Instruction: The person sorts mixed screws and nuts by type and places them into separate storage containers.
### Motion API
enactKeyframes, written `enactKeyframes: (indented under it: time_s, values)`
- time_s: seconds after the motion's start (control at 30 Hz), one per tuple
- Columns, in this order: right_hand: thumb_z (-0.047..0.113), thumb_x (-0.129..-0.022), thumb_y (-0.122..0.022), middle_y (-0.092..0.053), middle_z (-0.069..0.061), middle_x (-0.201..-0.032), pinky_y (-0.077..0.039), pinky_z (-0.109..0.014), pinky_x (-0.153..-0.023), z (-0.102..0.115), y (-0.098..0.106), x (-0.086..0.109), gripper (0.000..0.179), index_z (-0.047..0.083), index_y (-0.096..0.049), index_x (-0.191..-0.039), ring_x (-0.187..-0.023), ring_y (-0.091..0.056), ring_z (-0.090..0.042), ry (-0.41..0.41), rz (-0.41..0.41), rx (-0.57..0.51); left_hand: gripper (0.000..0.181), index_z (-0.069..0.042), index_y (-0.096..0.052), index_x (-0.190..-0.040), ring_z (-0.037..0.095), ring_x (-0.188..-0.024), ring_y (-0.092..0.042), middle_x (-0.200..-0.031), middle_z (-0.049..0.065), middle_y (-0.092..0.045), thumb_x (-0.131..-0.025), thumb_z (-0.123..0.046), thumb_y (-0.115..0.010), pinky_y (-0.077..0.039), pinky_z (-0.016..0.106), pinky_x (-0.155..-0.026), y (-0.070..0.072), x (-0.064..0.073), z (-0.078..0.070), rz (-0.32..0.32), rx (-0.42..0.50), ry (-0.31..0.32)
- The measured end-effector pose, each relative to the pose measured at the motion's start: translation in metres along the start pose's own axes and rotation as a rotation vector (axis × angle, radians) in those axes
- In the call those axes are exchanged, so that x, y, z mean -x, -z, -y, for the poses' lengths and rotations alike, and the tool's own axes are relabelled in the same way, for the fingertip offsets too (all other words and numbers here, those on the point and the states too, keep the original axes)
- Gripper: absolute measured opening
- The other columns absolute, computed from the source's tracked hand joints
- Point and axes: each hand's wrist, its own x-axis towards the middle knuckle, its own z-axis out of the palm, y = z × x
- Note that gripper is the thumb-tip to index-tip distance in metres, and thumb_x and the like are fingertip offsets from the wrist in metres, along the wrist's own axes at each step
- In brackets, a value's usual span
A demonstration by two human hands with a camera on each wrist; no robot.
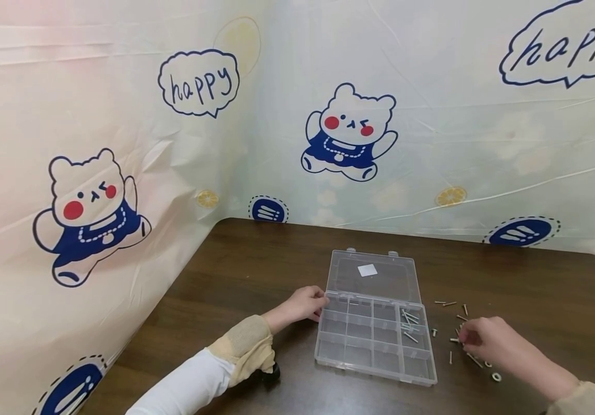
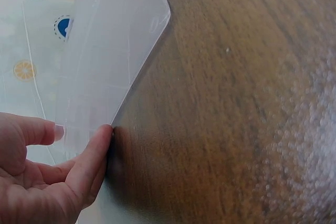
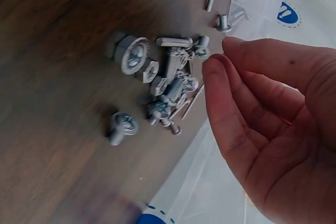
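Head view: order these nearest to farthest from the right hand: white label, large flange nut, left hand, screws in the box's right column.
From the right hand:
1. Large flange nut: on the table, toward the person.
2. Screws: left, in the right column of the box.
3. White label: farther left, on the open lid.
4. Left hand: at the box's left edge.

brown table (image 1: 256, 259) | pale backdrop (image 1: 276, 138) behind | winking bears (image 1: 348, 129) | "happy" bubbles (image 1: 199, 83) | citrus slices (image 1: 451, 196)

Soft light; glare on table (image 2: 307, 145), left wrist view.
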Motion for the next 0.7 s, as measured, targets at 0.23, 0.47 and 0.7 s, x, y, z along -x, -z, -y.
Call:
enactKeyframes:
  time_s: [0.23,0.47,0.7]
  values:
    - [0.002,-0.062,-0.071,-0.046,0.015,-0.06,-0.037,-0.02,-0.047,-0.0037,-0.0013,0.0051,0.021,0.017,-0.056,-0.066,-0.055,-0.039,0.003,-0.026,0.051,0.0,0.02,0.01,-0.054,-0.099,0.013,-0.062,-0.053,-0.076,0.008,-0.053,-0.089,-0.007,-0.051,-0.057,0.029,-0.06,-0.0004,-0.0007,0.0012,0.003,0.008,0.007]
    - [0.001,-0.061,-0.07,-0.048,0.016,-0.06,-0.038,-0.02,-0.046,-0.006,-0.0024,0.0077,0.022,0.017,-0.056,-0.065,-0.055,-0.041,0.004,-0.014,0.074,-0.026,0.02,0.011,-0.054,-0.098,0.013,-0.062,-0.052,-0.074,0.007,-0.052,-0.089,-0.006,-0.051,-0.057,0.029,-0.059,-0.001,-0.0009,0.0012,0.003,0.019,0.003]
    - [0.004,-0.063,-0.073,-0.049,0.015,-0.06,-0.039,-0.02,-0.045,-0.0057,-0.0045,0.009,0.021,0.016,-0.056,-0.065,-0.055,-0.042,0.004,-0.024,0.108,-0.025,0.02,0.011,-0.054,-0.098,0.012,-0.061,-0.052,-0.074,0.007,-0.052,-0.089,-0.007,-0.051,-0.057,0.028,-0.059,-0.0005,-0.0004,0.0003,0.002,0.003,0.006]
